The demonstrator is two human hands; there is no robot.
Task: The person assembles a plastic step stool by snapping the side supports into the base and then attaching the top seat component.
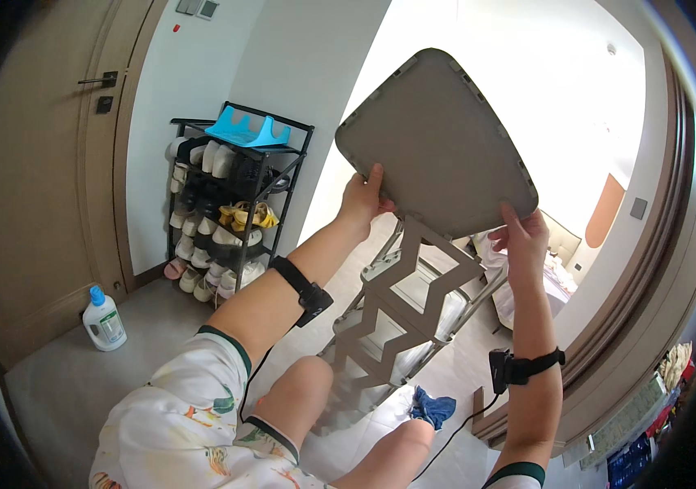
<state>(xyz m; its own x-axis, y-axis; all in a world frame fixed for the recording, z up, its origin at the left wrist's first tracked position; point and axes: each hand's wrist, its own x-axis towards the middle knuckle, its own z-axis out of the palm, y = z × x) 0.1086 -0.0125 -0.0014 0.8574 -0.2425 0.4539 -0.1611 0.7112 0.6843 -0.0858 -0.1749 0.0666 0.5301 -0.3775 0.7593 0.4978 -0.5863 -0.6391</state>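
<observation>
I hold up a flat taupe panel (437, 147) with rounded corners and small clips along its edge. My left hand (362, 204) is closed on its lower left edge, thumb on the face turned to me. My right hand (525, 236) pinches the lower right corner, with its thumb on that same face. Below the panel stands a taupe rack (393, 318) with zigzag side pieces and clear tiers. The panel covers the rack's top, so I cannot tell whether they touch.
A black shoe rack (262, 175) full of shoes stands at the left wall, a blue plastic piece (250, 130) on top. Near the wooden door (46, 163) is a white bottle (105, 322) with a blue cap. A blue cloth (433, 407) lies low. A bed (556, 277) shows through the doorway.
</observation>
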